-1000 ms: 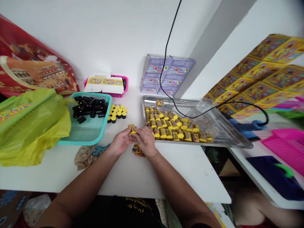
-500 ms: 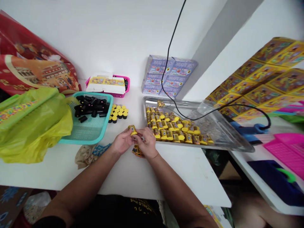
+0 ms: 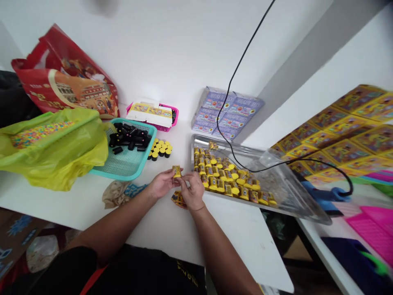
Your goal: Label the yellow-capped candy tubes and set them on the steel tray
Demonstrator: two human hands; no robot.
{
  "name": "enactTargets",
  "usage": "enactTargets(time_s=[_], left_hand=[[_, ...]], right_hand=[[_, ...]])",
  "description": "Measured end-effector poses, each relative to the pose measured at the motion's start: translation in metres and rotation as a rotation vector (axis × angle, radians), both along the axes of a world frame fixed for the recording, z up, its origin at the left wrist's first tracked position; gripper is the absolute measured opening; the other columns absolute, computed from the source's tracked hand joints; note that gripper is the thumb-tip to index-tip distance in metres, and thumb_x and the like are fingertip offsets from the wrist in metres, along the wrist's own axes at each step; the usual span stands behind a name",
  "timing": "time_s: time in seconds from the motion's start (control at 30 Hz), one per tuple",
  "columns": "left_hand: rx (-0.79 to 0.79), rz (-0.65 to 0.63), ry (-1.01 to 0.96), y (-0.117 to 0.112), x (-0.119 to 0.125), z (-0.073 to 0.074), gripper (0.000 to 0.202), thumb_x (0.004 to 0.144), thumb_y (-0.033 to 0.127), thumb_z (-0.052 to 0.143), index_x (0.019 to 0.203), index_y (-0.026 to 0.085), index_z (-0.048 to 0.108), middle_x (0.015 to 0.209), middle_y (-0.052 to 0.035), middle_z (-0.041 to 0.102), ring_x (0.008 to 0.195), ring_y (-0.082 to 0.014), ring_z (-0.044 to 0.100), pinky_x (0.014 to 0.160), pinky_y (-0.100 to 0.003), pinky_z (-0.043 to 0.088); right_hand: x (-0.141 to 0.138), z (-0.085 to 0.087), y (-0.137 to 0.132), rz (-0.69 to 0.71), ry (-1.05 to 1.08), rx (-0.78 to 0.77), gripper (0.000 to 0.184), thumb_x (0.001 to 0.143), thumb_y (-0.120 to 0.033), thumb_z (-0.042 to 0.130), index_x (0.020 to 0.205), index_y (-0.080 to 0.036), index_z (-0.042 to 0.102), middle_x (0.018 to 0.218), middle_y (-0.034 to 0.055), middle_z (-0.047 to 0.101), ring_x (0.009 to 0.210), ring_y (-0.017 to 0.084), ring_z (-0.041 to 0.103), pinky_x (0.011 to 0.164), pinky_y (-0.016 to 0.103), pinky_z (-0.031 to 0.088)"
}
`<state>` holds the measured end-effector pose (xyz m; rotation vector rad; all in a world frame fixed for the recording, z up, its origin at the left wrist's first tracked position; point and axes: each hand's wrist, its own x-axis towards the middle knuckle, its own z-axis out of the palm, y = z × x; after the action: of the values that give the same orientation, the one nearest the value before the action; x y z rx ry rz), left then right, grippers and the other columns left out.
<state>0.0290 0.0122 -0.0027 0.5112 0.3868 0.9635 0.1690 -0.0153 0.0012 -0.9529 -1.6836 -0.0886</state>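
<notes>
Left hand (image 3: 162, 183) is pinching a small yellow packet (image 3: 176, 171) between its thumb and fingertips, holding it upright just above the table (image 3: 233, 241), while the right hand (image 3: 193, 190) is curling in beside it, its fingers (image 3: 185, 179) touching the packet's lower side. Printed wrappers (image 3: 178, 199) are lying on the table right under the 2 hands. To the right, a metal tray (image 3: 202, 143) is holding rows of yellow packets (image 3: 221, 178). To the left, a teal basket (image 3: 123, 172) is carrying black cylinders (image 3: 129, 139), and yellow-topped cylinders (image 3: 159, 150) are standing in a cluster just beside it. A green bag (image 3: 52, 151) is lying further left.
</notes>
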Motion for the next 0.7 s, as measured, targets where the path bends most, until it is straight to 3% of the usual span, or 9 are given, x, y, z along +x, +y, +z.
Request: enactTargets(time_s=[0.07, 0.2, 0.4, 0.57, 0.63, 0.7], left_hand=[[0.02, -0.006, 0.001, 0.0, 0.0, 0.0, 0.023, 0.08, 0.024, 0.068, 0.099, 0.012, 0.071, 0.095, -0.0096, 0.068, 0.078, -0.0154, 0.061, 0.08, -0.033, 0.046], [0.042, -0.027, -0.008, 0.0, -0.002, 0.002, 0.025, 0.079, 0.026, 0.068, 0.1, 0.013, 0.07, 0.096, -0.009, 0.068, 0.077, -0.0154, 0.061, 0.079, -0.033, 0.047], [0.059, -0.005, 0.07, 0.003, -0.003, 0.009, 0.022, 0.074, 0.022, 0.071, 0.095, 0.013, 0.07, 0.088, -0.0071, 0.068, 0.074, -0.0149, 0.061, 0.072, -0.029, 0.047], [0.088, -0.041, 0.064, 0.002, -0.001, 0.014, 0.021, 0.075, 0.023, 0.068, 0.093, 0.012, 0.068, 0.08, -0.0051, 0.067, 0.07, -0.0132, 0.061, 0.069, -0.026, 0.047], [0.12, -0.074, 0.059, -0.002, 0.0, 0.017, 0.021, 0.076, 0.024, 0.067, 0.093, 0.012, 0.066, 0.076, -0.0042, 0.066, 0.067, -0.0135, 0.06, 0.067, -0.027, 0.048], [0.167, -0.112, 0.085, -0.007, 0.001, 0.019, 0.022, 0.073, 0.023, 0.067, 0.092, 0.012, 0.065, 0.074, -0.0035, 0.065, 0.064, -0.0141, 0.06, 0.064, -0.027, 0.048]], right_hand=[[0.0, 0.001, 0.0, -0.032, -0.006, -0.012, 0.003, 0.085, -0.02, 0.063, 0.086, -0.021, 0.06, 0.077, 0.0028, 0.061, 0.073, 0.017, 0.058, 0.068, 0.034, 0.05], [0.002, 0.003, 0.001, -0.014, -0.127, -0.036, 0.02, 0.089, -0.02, 0.057, 0.108, -0.022, 0.063, 0.088, 0.0061, 0.062, 0.079, 0.018, 0.06, 0.069, 0.034, 0.052], [-0.001, 0.0, 0.007, -0.082, -0.271, 0.013, 0.021, 0.09, -0.014, 0.047, 0.094, -0.022, 0.067, 0.077, 0.0046, 0.062, 0.072, 0.017, 0.056, 0.065, 0.031, 0.048], [-0.004, 0.005, 0.002, -0.179, -0.232, -0.03, 0.02, 0.091, -0.02, 0.049, 0.076, -0.021, 0.062, 0.068, 0.0029, 0.058, 0.068, 0.016, 0.054, 0.066, 0.03, 0.047], [-0.004, 0.01, -0.006, -0.203, -0.191, -0.09, 0.014, 0.09, -0.024, 0.052, 0.08, -0.021, 0.062, 0.073, 0.0038, 0.06, 0.072, 0.017, 0.056, 0.07, 0.032, 0.048], [-0.002, 0.015, -0.016, -0.211, -0.168, -0.149, 0.014, 0.086, -0.028, 0.059, 0.096, -0.02, 0.062, 0.084, 0.0059, 0.063, 0.081, 0.019, 0.058, 0.076, 0.034, 0.05]])
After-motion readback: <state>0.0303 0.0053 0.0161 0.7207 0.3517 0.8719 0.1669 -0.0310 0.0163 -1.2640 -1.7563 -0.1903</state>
